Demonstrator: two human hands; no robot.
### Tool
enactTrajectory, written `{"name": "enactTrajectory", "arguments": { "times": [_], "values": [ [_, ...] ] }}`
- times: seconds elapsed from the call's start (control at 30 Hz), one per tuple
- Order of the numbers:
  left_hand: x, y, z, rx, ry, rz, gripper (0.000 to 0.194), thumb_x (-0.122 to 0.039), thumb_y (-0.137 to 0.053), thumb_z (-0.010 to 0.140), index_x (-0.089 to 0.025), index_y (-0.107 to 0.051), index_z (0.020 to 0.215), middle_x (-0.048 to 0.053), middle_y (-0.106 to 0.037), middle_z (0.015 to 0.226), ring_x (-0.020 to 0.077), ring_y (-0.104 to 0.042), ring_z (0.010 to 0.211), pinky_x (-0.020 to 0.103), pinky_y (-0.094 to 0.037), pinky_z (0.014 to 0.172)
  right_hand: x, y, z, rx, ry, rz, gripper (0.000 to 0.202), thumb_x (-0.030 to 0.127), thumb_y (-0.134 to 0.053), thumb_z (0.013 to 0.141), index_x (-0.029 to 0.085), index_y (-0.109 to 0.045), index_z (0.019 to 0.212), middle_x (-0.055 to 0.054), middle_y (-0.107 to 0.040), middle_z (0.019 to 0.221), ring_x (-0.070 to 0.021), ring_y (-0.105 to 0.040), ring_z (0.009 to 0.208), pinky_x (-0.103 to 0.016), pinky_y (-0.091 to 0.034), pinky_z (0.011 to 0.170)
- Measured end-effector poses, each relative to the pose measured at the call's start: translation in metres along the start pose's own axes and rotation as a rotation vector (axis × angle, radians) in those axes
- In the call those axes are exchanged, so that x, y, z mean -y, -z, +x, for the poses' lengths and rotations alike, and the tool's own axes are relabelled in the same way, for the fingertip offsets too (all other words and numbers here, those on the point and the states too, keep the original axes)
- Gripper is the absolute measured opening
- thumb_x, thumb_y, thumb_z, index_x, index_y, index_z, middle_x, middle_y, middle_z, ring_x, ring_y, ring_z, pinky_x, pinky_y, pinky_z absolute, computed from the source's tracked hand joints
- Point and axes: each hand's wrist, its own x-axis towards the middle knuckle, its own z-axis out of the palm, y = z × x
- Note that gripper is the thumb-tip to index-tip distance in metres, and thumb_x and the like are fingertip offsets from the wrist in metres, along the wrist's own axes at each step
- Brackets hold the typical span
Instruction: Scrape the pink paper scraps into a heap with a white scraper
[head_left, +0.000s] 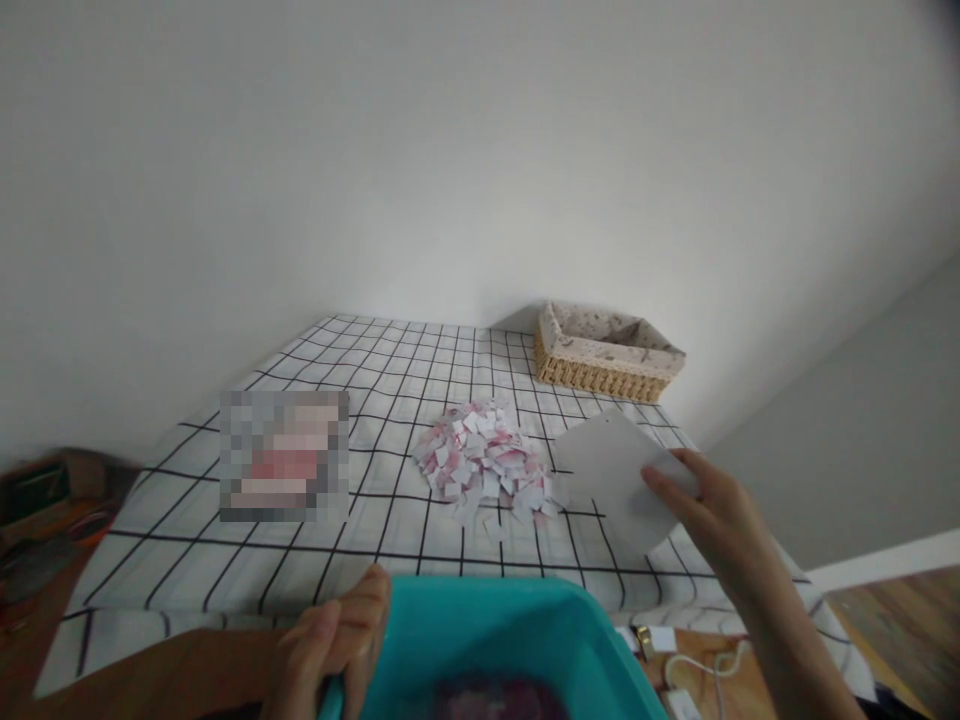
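Observation:
My right hand (pixel 694 492) pinches a sheet of white paper (pixel 619 470) by its right edge, tilted over the right side of the table. To the left of the sheet lies a heap of small torn paper scraps (pixel 487 455), white and pink. My left hand (pixel 337 635) is closed over the left rim of a turquoise plastic bin (pixel 480 605) at the table's front edge. Something dark and purplish, too blurred to name, lies in the bottom of the bin.
A wicker basket (pixel 607 375) with a patterned cloth lining stands at the back right of the table, near the wall. A checked cloth (pixel 397 365) covers the table. A blurred-out item (pixel 285 455) lies at the left. White cables (pixel 709 668) run below, right of the bin.

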Motion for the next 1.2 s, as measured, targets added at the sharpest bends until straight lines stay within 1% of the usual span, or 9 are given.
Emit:
{"name": "enactTrajectory", "arguments": {
  "times": [0.13,0.3,0.4,0.5,0.67,0.8,0.93,1.07,1.2],
  "values": [
    [0.002,0.001,0.002,0.035,0.051,0.013,0.066,-0.034,-0.013,0.096,-0.02,-0.038,0.037,-0.001,-0.054,0.034,0.0124,-0.051,0.035,0.026,-0.05,0.058,-0.012,-0.022,-0.001,0.094,-0.133,0.168,0.032,0.046,-0.056,0.075,0.015,-0.055,0.081,-0.007,-0.067,0.067,-0.0227,-0.063,0.057,-0.03,-0.047,0.045],
    [-0.002,-0.006,0.002,-0.057,0.063,-0.038,0.065,-0.036,-0.015,0.096,-0.02,-0.036,0.036,-0.002,-0.048,0.031,0.0109,-0.045,0.032,0.024,-0.046,0.051,0.004,-0.045,0.006,0.162,-0.189,0.297,0.032,0.047,-0.057,0.073,0.016,-0.053,0.082,-0.008,-0.067,0.071,-0.0217,-0.063,0.057,-0.028,-0.045,0.042],
    [-0.002,-0.008,-0.001,-0.081,0.043,-0.054,0.068,-0.034,-0.015,0.096,-0.02,-0.036,0.034,-0.002,-0.048,0.03,0.0117,-0.048,0.035,0.027,-0.046,0.061,0.019,-0.051,0.01,0.159,-0.154,0.323,0.03,0.047,-0.054,0.075,0.018,-0.051,0.084,-0.007,-0.065,0.072,-0.0212,-0.062,0.06,-0.028,-0.045,0.044],
    [0.001,-0.008,-0.003,-0.081,0.029,-0.06,0.067,-0.032,-0.014,0.096,-0.02,-0.036,0.034,-0.001,-0.048,0.031,0.012,-0.047,0.035,0.027,-0.044,0.057,0.035,-0.052,0.009,0.134,-0.106,0.331,0.029,0.046,-0.053,0.076,0.018,-0.048,0.082,-0.004,-0.061,0.068,-0.0189,-0.058,0.057,-0.027,-0.042,0.045],
    [-0.002,-0.006,0.0,-0.052,-0.009,-0.043,0.066,-0.03,-0.012,0.097,-0.019,-0.036,0.037,-0.003,-0.047,0.033,0.0106,-0.047,0.037,0.027,-0.044,0.062,0.059,-0.048,-0.001,0.016,0.043,0.209,0.021,0.04,-0.05,0.08,0.02,-0.044,0.077,0.001,-0.053,0.058,-0.0146,-0.051,0.049,-0.023,-0.035,0.042],
    [-0.004,-0.006,0.003,-0.047,-0.036,-0.041,0.068,-0.028,-0.009,0.097,-0.019,-0.036,0.036,-0.003,-0.046,0.032,0.0105,-0.046,0.036,0.027,-0.044,0.065,0.074,-0.047,-0.008,-0.058,0.128,0.13,0.017,0.036,-0.048,0.081,0.02,-0.043,0.08,0.002,-0.053,0.056,-0.0137,-0.051,0.046,-0.021,-0.034,0.04],
    [-0.002,-0.005,0.002,-0.038,-0.027,-0.03,0.068,-0.028,-0.01,0.097,-0.018,-0.036,0.036,-0.003,-0.047,0.033,0.0105,-0.049,0.039,0.027,-0.045,0.065,0.082,-0.056,-0.013,-0.008,0.257,0.034,0.015,0.034,-0.045,0.083,0.022,-0.039,0.078,0.004,-0.051,0.053,-0.0113,-0.045,0.038,-0.02,-0.028,0.037],
    [-0.005,-0.006,0.002,-0.025,-0.02,-0.026,0.067,-0.032,-0.011,0.097,-0.019,-0.037,0.036,-0.002,-0.045,0.033,0.0106,-0.046,0.035,0.026,-0.045,0.056,0.083,-0.063,-0.013,0.045,0.335,-0.069,0.011,0.031,-0.044,0.084,0.022,-0.04,0.079,0.002,-0.054,0.055,-0.014,-0.051,0.042,-0.022,-0.03,0.041],
    [-0.013,-0.011,0.008,-0.081,-0.026,-0.008,0.066,-0.032,-0.014,0.097,-0.02,-0.036,0.035,-0.003,-0.043,0.029,0.0102,-0.041,0.029,0.025,-0.042,0.045,0.078,-0.047,-0.008,-0.007,0.313,-0.008,0.015,0.035,-0.046,0.085,0.023,-0.04,0.079,0.004,-0.053,0.053,-0.0133,-0.05,0.042,-0.021,-0.032,0.04]
  ]
}}
